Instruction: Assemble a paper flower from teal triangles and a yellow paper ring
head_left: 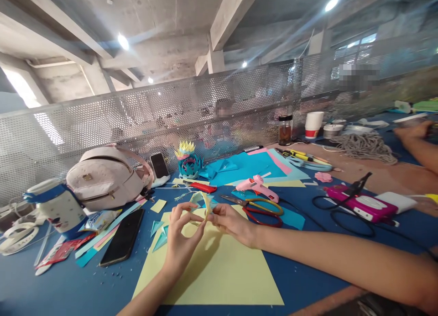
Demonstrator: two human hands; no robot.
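My left hand and my right hand meet over a large yellow sheet of paper. Between their fingertips is a small pale yellow paper strip, bent upward; fingers partly hide it. Both hands are closed on it in a pinch. Folded teal paper triangles lie beside my left hand. Close to my right hand rest scissors with red and yellow handles. Just beyond stand a pink glue gun and a red utility knife. A layered blue and yellow paper piece stands farther back.
On the left are a black phone, a pale backpack and a patterned tumbler. Blue paper sheets lie at the back. Rightward are a magenta power strip with cables, grey rope and another person's hand.
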